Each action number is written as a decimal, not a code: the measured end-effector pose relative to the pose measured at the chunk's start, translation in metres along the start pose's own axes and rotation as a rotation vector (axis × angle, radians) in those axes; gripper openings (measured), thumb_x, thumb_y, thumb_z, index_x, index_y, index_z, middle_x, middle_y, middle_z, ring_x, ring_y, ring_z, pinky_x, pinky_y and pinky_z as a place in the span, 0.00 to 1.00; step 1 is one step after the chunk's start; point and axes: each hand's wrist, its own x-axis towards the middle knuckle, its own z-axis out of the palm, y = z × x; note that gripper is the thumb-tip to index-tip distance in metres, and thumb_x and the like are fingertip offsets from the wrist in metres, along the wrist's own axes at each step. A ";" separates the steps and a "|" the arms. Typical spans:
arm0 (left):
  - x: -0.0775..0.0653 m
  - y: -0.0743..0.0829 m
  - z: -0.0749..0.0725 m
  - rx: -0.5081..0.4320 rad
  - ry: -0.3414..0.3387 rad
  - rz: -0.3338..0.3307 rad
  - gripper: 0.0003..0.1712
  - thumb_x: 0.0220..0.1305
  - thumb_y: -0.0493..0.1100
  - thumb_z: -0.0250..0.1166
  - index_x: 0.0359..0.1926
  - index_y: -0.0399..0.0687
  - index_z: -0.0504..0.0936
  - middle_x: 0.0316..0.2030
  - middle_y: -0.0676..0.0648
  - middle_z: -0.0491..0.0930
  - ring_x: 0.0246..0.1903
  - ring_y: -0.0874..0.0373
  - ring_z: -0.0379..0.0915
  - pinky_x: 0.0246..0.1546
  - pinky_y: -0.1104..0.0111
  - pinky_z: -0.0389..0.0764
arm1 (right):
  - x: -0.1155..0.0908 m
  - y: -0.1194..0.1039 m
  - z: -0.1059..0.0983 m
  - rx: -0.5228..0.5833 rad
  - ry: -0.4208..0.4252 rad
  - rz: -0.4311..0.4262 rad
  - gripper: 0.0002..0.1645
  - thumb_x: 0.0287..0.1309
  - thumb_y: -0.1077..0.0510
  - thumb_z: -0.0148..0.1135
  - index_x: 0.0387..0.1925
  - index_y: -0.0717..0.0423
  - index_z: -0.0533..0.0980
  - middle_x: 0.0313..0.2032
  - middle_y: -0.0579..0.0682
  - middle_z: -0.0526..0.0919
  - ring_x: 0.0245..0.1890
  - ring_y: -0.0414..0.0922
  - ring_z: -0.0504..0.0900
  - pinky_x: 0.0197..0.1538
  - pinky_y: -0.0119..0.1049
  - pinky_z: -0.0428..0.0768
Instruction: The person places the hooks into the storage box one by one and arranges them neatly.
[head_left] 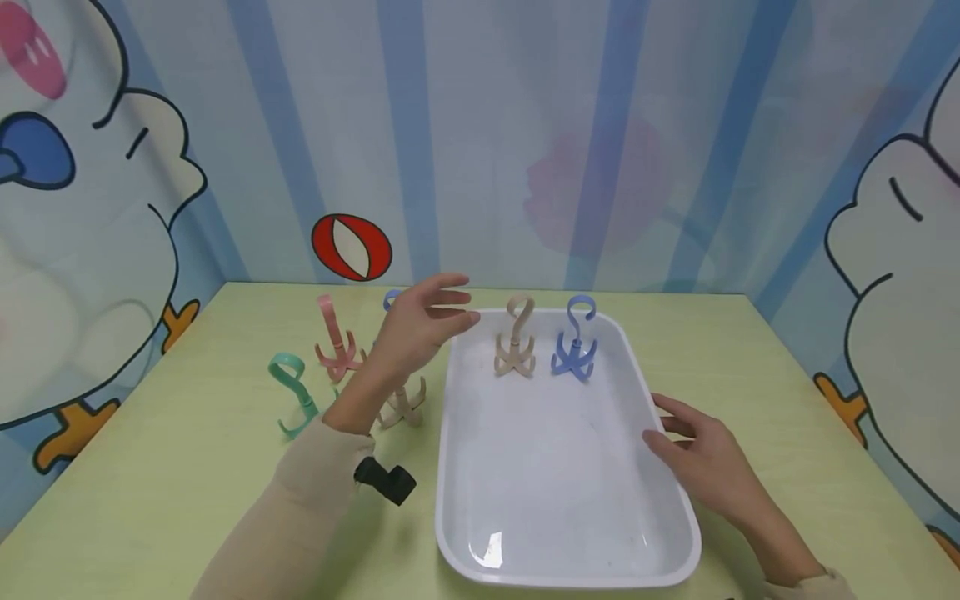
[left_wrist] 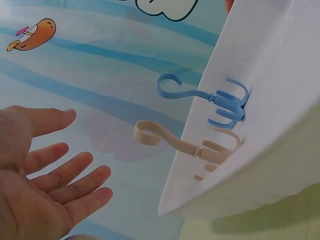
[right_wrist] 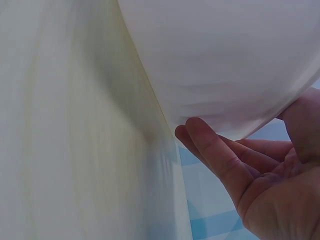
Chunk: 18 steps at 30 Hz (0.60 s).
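Note:
My left hand (head_left: 420, 329) hovers by the far left corner of a white tray (head_left: 555, 492), its fingers extended and nothing in them. At the tray's right side, my right hand (head_left: 705, 462) holds the rim, with the thumb on top and the fingers (right_wrist: 220, 157) against the outer wall. Inside the tray's far end stand a beige four-claw hook (head_left: 514, 357) and a blue four-claw hook (head_left: 574, 360). Left of the tray are a pink hook (head_left: 341, 360), a green hook (head_left: 288, 375) and another beige hook (head_left: 405, 407). A second blue hook (head_left: 391, 298) is mostly hidden behind my left hand.
The pale green-yellow table (head_left: 135, 533) ends at a wall (head_left: 495, 167) with blue stripes and cartoon figures. A black strap piece (head_left: 386, 481) sits on my left sleeve (head_left: 292, 508).

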 end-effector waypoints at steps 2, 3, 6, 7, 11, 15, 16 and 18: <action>-0.001 -0.002 -0.003 0.019 0.008 -0.001 0.33 0.72 0.44 0.70 0.75 0.53 0.73 0.67 0.41 0.80 0.64 0.44 0.81 0.65 0.48 0.82 | 0.000 0.000 0.000 0.001 0.001 -0.003 0.38 0.74 0.56 0.63 0.79 0.62 0.62 0.64 0.73 0.78 0.51 0.61 0.90 0.40 0.46 0.92; -0.002 -0.003 -0.004 0.029 0.014 -0.001 0.32 0.72 0.45 0.70 0.75 0.53 0.74 0.67 0.41 0.81 0.64 0.44 0.81 0.65 0.48 0.82 | 0.000 0.000 0.000 0.001 0.001 -0.003 0.38 0.74 0.56 0.63 0.79 0.62 0.62 0.64 0.73 0.78 0.51 0.61 0.90 0.40 0.46 0.92; -0.005 -0.001 -0.007 0.045 0.034 -0.001 0.32 0.73 0.45 0.69 0.74 0.53 0.74 0.66 0.41 0.81 0.64 0.44 0.81 0.64 0.48 0.82 | 0.000 -0.001 0.000 -0.003 0.001 0.000 0.39 0.74 0.55 0.63 0.79 0.62 0.62 0.64 0.74 0.78 0.51 0.61 0.90 0.40 0.46 0.92; -0.006 0.000 -0.008 0.046 0.040 0.003 0.31 0.72 0.44 0.69 0.74 0.53 0.75 0.65 0.41 0.82 0.64 0.45 0.81 0.64 0.48 0.82 | 0.001 -0.001 -0.001 -0.006 0.001 0.002 0.39 0.75 0.55 0.63 0.79 0.62 0.62 0.64 0.74 0.78 0.51 0.62 0.90 0.40 0.46 0.92; -0.010 0.005 -0.013 0.034 0.046 0.022 0.30 0.72 0.44 0.69 0.73 0.52 0.75 0.64 0.42 0.83 0.63 0.46 0.82 0.63 0.48 0.83 | 0.001 -0.002 -0.001 -0.022 0.002 0.014 0.39 0.75 0.55 0.63 0.79 0.62 0.62 0.65 0.74 0.77 0.52 0.62 0.90 0.41 0.46 0.92; -0.013 0.005 -0.018 0.031 0.056 0.027 0.29 0.73 0.44 0.69 0.72 0.52 0.76 0.63 0.43 0.83 0.63 0.46 0.81 0.62 0.49 0.84 | 0.000 -0.002 -0.001 -0.020 -0.001 0.016 0.39 0.75 0.55 0.62 0.79 0.62 0.61 0.65 0.74 0.78 0.52 0.62 0.89 0.41 0.46 0.92; -0.013 0.004 -0.020 0.033 0.061 0.026 0.29 0.73 0.44 0.69 0.72 0.52 0.76 0.63 0.43 0.83 0.63 0.46 0.81 0.62 0.49 0.84 | 0.000 -0.002 -0.001 -0.018 -0.002 0.015 0.39 0.75 0.55 0.62 0.79 0.62 0.61 0.65 0.74 0.78 0.52 0.62 0.89 0.41 0.46 0.92; -0.016 0.001 -0.023 0.036 0.074 0.022 0.28 0.73 0.44 0.69 0.72 0.51 0.77 0.63 0.44 0.83 0.63 0.47 0.82 0.62 0.50 0.84 | 0.000 -0.002 -0.001 -0.013 -0.004 0.012 0.39 0.75 0.55 0.62 0.79 0.62 0.61 0.64 0.74 0.78 0.53 0.63 0.89 0.42 0.46 0.92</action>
